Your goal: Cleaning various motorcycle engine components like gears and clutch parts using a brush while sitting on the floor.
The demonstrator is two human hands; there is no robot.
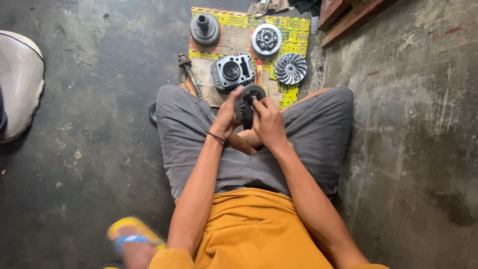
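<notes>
I sit cross-legged on a concrete floor in grey shorts and an orange shirt. Both hands hold a dark round toothed engine part (246, 102) upright above my lap. My left hand (227, 117) grips its left side, and my right hand (268, 121) wraps its right side with fingers on the rim. A black band circles my left wrist.
A flattened yellow-printed cardboard sheet (294, 27) lies ahead with a grey cylinder block (232, 72), a finned pulley disc (291, 68), a round clutch hub (267, 39) and a bell-shaped housing (204, 29). A shaft (189, 73) lies at its left edge. A yellow sandal (133, 234) sits near left.
</notes>
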